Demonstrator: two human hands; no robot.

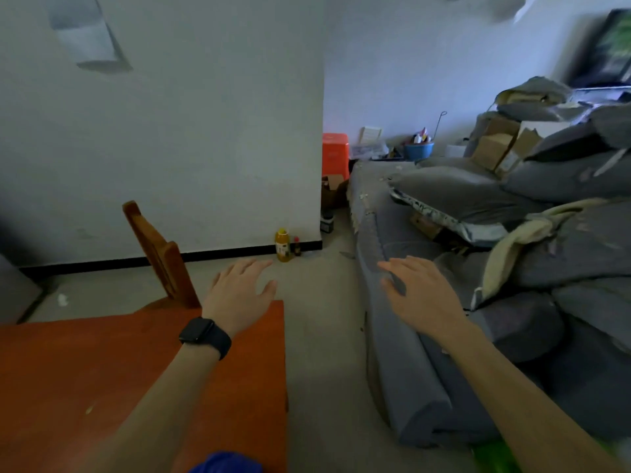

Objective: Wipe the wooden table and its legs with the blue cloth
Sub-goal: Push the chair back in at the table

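While the left grip (pixel 239 291) and right grip (pixel 420 291) hover released and empty, the blue cloth (pixel 225 463) sits at the wooden worktop's (pixel 85 370) near edge, beside the left forearm. A careless drawback of that arm could knock it to the floor.

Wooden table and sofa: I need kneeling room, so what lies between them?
Only bare floor separates the wooden table and the sofa, per the head view.
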